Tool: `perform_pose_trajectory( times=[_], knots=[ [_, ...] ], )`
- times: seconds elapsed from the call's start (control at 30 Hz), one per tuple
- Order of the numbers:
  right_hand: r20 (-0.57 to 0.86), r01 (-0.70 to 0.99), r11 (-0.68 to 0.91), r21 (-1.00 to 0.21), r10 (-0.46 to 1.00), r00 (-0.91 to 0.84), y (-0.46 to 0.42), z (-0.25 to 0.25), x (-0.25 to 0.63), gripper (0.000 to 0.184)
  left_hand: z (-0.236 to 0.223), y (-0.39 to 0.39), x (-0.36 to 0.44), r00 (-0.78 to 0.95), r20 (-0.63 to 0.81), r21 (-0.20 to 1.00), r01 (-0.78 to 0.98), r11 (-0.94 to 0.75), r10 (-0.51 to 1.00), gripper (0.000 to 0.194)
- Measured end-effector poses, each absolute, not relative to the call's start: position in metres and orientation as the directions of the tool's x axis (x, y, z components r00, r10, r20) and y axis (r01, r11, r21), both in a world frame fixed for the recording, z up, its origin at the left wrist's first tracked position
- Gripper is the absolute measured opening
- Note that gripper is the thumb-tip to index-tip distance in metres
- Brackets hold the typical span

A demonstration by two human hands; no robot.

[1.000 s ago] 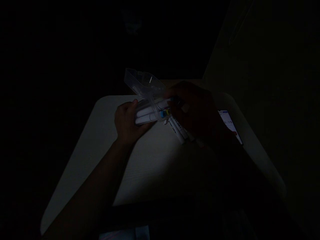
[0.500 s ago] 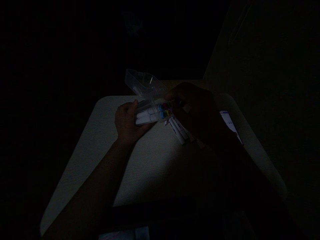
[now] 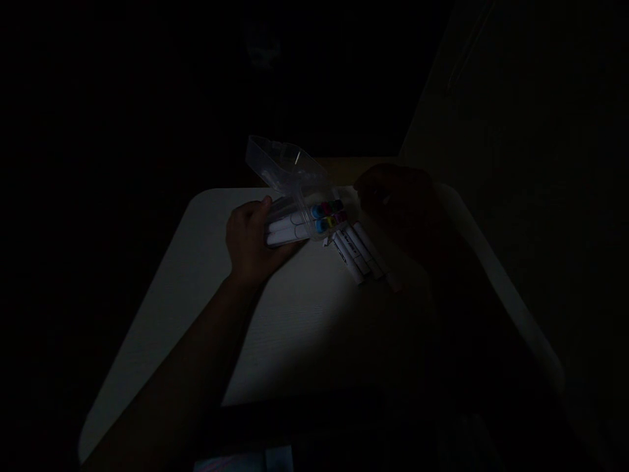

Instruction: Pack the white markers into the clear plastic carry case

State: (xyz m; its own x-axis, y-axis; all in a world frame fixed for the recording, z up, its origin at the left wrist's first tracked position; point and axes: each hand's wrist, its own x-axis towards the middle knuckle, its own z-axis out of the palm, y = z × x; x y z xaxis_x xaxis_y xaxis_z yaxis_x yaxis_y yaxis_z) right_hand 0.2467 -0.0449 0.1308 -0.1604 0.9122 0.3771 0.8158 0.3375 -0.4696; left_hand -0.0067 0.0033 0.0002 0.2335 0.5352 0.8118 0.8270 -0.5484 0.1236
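Note:
My left hand [image 3: 250, 242] grips the near end of a clear plastic marker case [image 3: 287, 174], whose transparent lid stands open toward the far side. Inside lie white-barrelled markers [image 3: 295, 226] with blue, yellow, magenta and dark caps. Several loose white markers [image 3: 358, 252] lie side by side on the table, just right of the case. My right hand [image 3: 398, 210] is deep in shadow, above and beyond those loose markers and apart from them. Its fingers are too dark to make out.
The pale table [image 3: 162, 314] has a rounded far-left corner and slopes away into darkness. The room is very dim. A dark band lies along the table's near side, with a small pale patch [image 3: 243, 461] below it.
My right hand has moved up and right, off the loose markers, uncovering them and more of the case's caps. The phone screen visible at the right earlier no longer shows.

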Motion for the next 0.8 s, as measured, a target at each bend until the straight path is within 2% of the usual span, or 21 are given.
perform_pose_trajectory(
  times=[0.1, 0.27, 0.37, 0.5, 0.8],
  knots=[
    [0.356, 0.862, 0.317, -0.395, 0.918, -0.175, -0.039, 0.123, 0.250, 0.039, 0.000, 0.003, -0.007, 0.217, 0.788, 0.154, 0.836, -0.526, 0.576, 0.097],
    [0.189, 0.933, 0.230, -0.277, 0.965, -0.182, -0.031, 0.096, 0.255, 0.026, 0.002, 0.001, -0.006, 0.201, 0.776, 0.186, 0.833, -0.522, 0.598, 0.098],
    [0.161, 0.935, 0.219, -0.278, 0.970, -0.180, -0.022, 0.078, 0.258, 0.019, 0.003, 0.001, -0.005, 0.200, 0.787, 0.188, 0.824, -0.535, 0.584, 0.098],
    [0.100, 0.937, 0.203, -0.283, 0.978, -0.181, -0.009, 0.060, 0.261, 0.030, 0.003, 0.001, -0.005, 0.180, 0.783, 0.201, 0.833, -0.516, 0.595, 0.096],
    [0.052, 0.934, 0.191, -0.302, 0.982, -0.184, 0.007, 0.039, 0.264, 0.033, 0.003, 0.001, -0.005, 0.190, 0.763, 0.227, 0.816, -0.531, 0.618, 0.094]
  ],
)
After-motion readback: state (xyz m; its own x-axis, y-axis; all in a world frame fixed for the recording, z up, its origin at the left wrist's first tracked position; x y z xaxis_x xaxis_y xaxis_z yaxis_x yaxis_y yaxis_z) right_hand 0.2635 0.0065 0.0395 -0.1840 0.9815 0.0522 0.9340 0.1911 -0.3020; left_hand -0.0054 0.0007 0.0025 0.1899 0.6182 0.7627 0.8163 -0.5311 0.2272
